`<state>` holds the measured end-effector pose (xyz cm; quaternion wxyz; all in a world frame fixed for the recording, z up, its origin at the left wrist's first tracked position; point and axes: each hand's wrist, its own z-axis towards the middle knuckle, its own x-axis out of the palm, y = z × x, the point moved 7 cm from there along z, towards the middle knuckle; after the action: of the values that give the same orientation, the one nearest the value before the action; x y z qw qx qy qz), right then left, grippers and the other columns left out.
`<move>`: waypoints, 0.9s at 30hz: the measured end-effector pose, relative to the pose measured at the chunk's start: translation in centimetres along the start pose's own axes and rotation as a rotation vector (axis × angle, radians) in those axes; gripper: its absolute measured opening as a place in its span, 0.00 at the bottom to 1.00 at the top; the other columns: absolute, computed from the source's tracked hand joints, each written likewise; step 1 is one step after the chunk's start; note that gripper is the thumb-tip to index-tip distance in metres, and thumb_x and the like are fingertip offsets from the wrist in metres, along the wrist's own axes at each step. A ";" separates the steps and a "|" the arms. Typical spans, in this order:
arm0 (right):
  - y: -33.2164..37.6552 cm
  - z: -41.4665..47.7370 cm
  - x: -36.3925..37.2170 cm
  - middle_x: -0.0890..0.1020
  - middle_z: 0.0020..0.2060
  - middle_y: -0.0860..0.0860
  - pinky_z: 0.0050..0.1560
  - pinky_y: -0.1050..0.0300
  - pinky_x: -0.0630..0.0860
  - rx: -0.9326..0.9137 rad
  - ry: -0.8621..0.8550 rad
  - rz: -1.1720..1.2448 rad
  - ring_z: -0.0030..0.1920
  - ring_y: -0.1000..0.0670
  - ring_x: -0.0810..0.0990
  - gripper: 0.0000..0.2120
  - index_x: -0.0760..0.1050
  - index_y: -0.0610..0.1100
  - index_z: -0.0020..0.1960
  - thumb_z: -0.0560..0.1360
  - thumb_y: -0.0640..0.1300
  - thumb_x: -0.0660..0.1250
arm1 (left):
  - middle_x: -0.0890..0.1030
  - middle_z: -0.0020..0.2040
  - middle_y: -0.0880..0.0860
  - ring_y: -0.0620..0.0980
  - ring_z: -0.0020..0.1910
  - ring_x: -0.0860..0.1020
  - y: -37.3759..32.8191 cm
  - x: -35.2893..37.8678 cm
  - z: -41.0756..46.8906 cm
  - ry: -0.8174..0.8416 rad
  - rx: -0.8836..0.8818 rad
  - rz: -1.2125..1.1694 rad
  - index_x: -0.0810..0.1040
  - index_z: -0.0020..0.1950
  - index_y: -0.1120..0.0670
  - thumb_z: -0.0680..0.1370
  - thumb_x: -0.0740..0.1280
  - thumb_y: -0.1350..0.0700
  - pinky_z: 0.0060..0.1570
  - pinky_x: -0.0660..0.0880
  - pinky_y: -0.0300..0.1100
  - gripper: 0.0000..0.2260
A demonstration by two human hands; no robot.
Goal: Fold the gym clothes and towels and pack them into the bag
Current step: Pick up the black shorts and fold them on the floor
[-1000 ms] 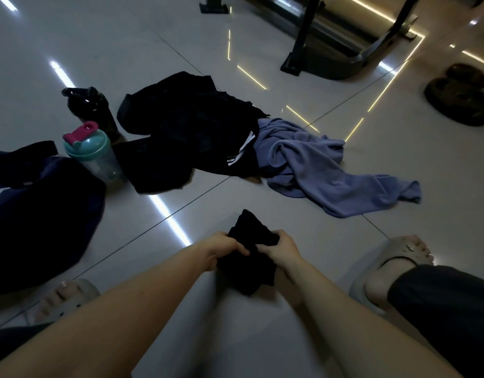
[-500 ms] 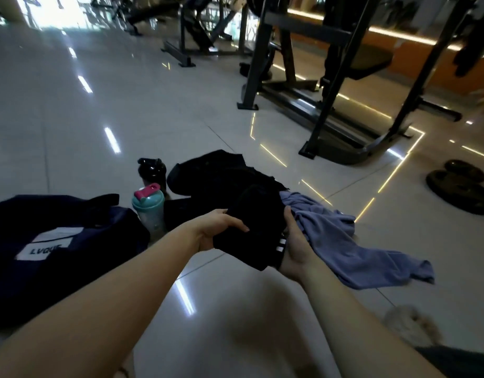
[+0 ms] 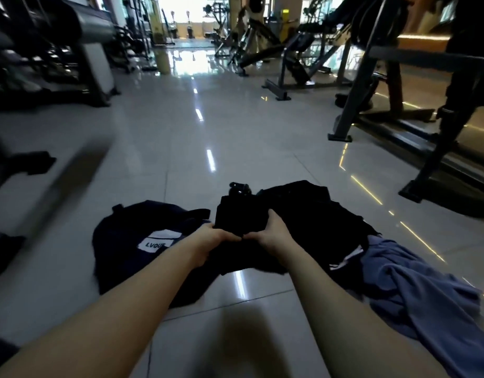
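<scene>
Head view: L grip (image 3: 217, 237) & R grip (image 3: 274, 233) both clamped on folded black garment (image 3: 240, 214), held above floor (image 3: 180, 148) btwn bag (image 3: 126, 241) & clothes pile (image 3: 317, 214), prob. risked losing fold if pinch slackened en route to bag, esp. w/ bag mouth not clearly open.

A gym: weight benches (image 3: 295, 58) on tiled floor (image 3: 235, 137).

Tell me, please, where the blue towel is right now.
In the head view, the blue towel lies crumpled on the floor at lower right, against the black clothes pile.
</scene>
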<state>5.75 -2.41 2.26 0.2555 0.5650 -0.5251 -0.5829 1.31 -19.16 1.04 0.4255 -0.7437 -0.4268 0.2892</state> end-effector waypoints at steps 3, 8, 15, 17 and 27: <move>0.3 1.1 3.0 0.80 0.59 0.48 0.61 0.48 0.77 -0.076 -0.027 -0.236 0.59 0.44 0.80 0.46 0.54 0.54 0.79 0.69 0.46 0.77 | 0.86 0.48 0.59 0.57 0.47 0.85 2.2 -1.7 0.9 -0.097 0.033 -0.016 0.81 0.60 0.58 0.72 0.76 0.65 0.46 0.82 0.47 0.17; -0.4 2.8 6.5 0.82 0.60 0.45 0.60 0.46 0.78 -0.081 -0.032 -0.381 0.59 0.42 0.81 0.43 0.53 0.60 0.80 0.72 0.42 0.70 | 0.86 0.52 0.54 0.52 0.50 0.85 4.4 -4.2 2.7 -0.094 0.085 -0.012 0.80 0.60 0.52 0.75 0.76 0.60 0.48 0.82 0.43 0.15; -1.7 8.2 9.6 0.84 0.53 0.52 0.57 0.43 0.81 -0.093 -0.021 -0.223 0.54 0.47 0.83 0.33 0.66 0.66 0.65 0.64 0.44 0.66 | 0.82 0.50 0.50 0.52 0.52 0.80 6.0 -11.3 5.9 -0.322 0.146 -0.054 0.80 0.58 0.52 0.80 0.63 0.55 0.52 0.78 0.47 0.10; -1.1 9.1 10.2 0.84 0.51 0.54 0.56 0.43 0.81 -0.116 -0.031 -0.226 0.52 0.48 0.84 0.30 0.68 0.64 0.62 0.63 0.43 0.66 | 0.80 0.57 0.48 0.52 0.60 0.78 6.2 -13.9 6.8 -0.481 0.210 0.335 0.79 0.64 0.51 0.80 0.62 0.53 0.62 0.75 0.50 0.14; 2.4 8.7 10.8 0.78 0.41 0.60 0.55 0.47 0.80 -0.186 0.039 -0.348 0.49 0.50 0.82 0.26 0.74 0.53 0.66 0.70 0.35 0.67 | 0.81 0.52 0.50 0.54 0.54 0.78 10.7 -11.1 6.9 -0.279 0.346 1.368 0.78 0.65 0.46 0.78 0.61 0.57 0.50 0.68 0.46 0.17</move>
<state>-5.58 -10.02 -1.45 0.2120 0.6323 -0.3586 -0.6532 -5.19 -29.23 -10.90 0.2023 -0.7224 0.1362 0.6470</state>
